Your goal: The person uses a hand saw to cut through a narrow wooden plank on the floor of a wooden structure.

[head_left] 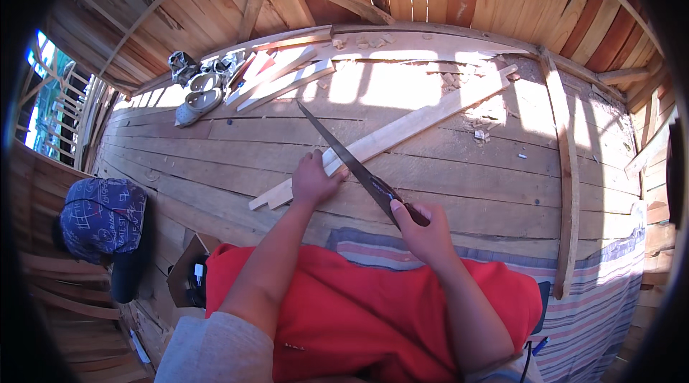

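My right hand (425, 232) is closed round the dark handle of a handsaw (333, 143). The saw's long blade slants up to the left and crosses over a pale wooden strip (423, 119). That strip lies diagonally on the plank floor, alongside at least one other strip, with stepped ends at the lower left. My left hand (318, 180) grips the strips just left of the blade, its fingers bent over the wood. Whether the teeth touch the wood, I cannot tell. Red cloth (344, 311) covers my lap beneath both forearms.
Wood chips (484, 124) lie by the strip's far end. A long beam (565, 175) runs along the right. Clogs (201, 99) and loose boards (287, 78) lie at the back left. Nearer are a blue cap (102, 219), a cardboard box (179, 279) and a striped mat (596, 311).
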